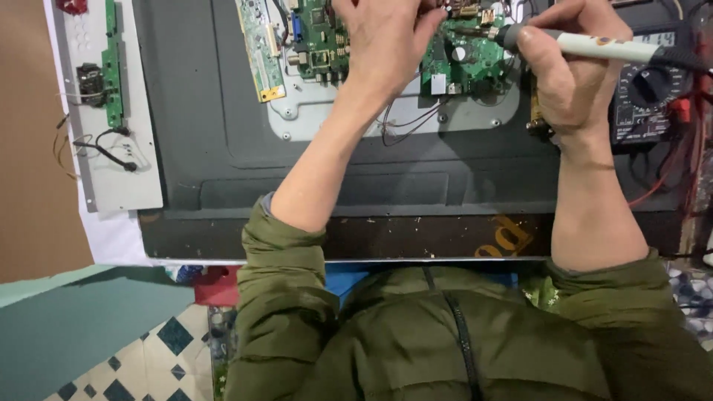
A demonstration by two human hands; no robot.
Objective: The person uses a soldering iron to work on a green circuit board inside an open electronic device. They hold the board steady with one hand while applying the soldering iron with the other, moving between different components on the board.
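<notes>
The right hand (pixel 568 70) grips a white soldering iron (pixel 594 46) like a pen, fingers closed round its barrel, the dark tip end pointing left onto the top edge of the green board (pixel 468 56); its black cord end runs off to the right of the board, over a multimeter (pixel 650 93) that lies just right of that hand, with red leads (pixel 679 148) trailing below it. The left hand (pixel 386 41) rests on the board's left part, back upward, fingers bent down at the board's upper edge; whether they pinch anything there cannot be told, since the fingertips are cut off by the frame. The board sits on a pale metal plate (pixel 327 119) fixed to the dark grey back panel (pixel 215 111) of a flat screen, and thin wires (pixel 405 122) loop out just below the board, between the two wrists. Left of the board, touching the same plate, lies a narrow long green board (pixel 261 48). Far left of the board, beyond the panel's edge, a grey strip (pixel 111 148) carries another slim green board (pixel 114 74) and loose black wires (pixel 111 152). Below the board, both forearms come out of olive jacket sleeves (pixel 286 260), pushed up, and the panel's lower edge rests on a dark worn bench (pixel 416 238)
</notes>
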